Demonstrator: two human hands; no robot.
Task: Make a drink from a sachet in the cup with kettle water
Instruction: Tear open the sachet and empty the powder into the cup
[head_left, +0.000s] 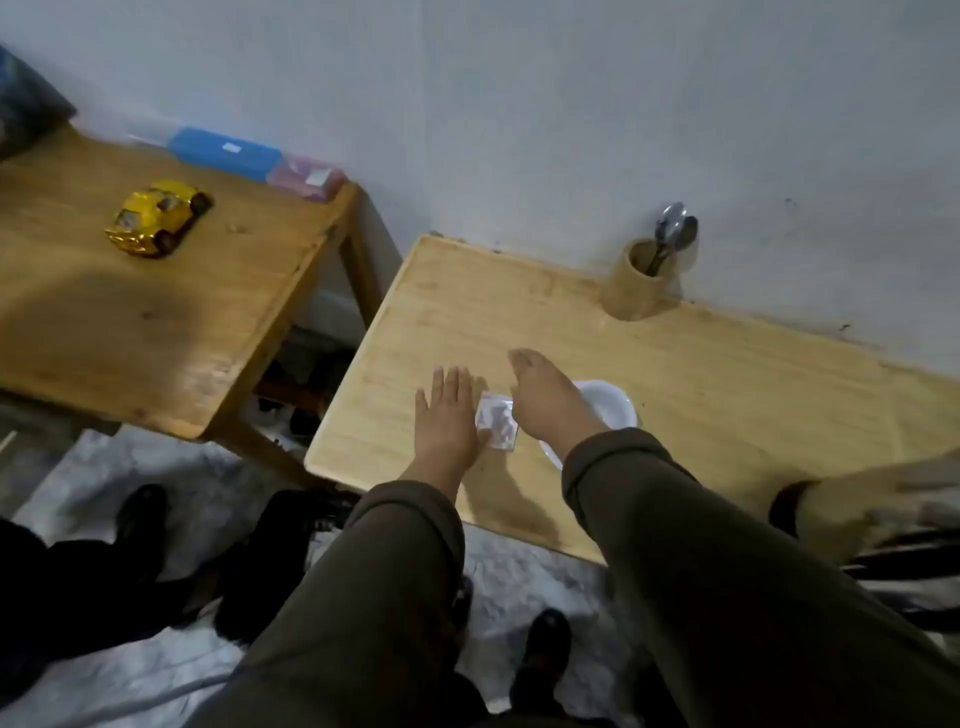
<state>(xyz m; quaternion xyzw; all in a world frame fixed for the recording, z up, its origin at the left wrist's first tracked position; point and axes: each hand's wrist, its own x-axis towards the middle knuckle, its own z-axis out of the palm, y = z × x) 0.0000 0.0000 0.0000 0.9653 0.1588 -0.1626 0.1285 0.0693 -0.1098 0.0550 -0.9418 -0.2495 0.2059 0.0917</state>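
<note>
Near the front left corner of the tabletop (675, 364), flat between two hands, lay one small silvery sachet (497, 421). Sat with its long axis running roughly from the front edge toward the wall, slightly tilted. Left hand (448, 415) just to its left, palm down, fingers spread and flat, its inner edge touching or all but touching the packet; pinched nothing. Right hand (545, 400) just to its right, fingers together and curled downward, thumb side over the packet's right edge; could not tell whether any fingertip already gripped it. Equally close on both sides, so either could have taken it; judged the right one better placed to lift while the left steadied.

Just behind the right wrist, further along the front edge, stood one white cup (610, 402), mostly hidden by the forearm, empty as far as could be seen. At the back edge against the wall, one wooden holder (636, 288) with two spoons (675, 231). No kettle seen anywhere. At the right edge, a blurred hand of another person (878, 504).

On the separate side table (156, 312): one yellow toy car (158, 217), one blue box (223, 153), one pink box (306, 177).
</note>
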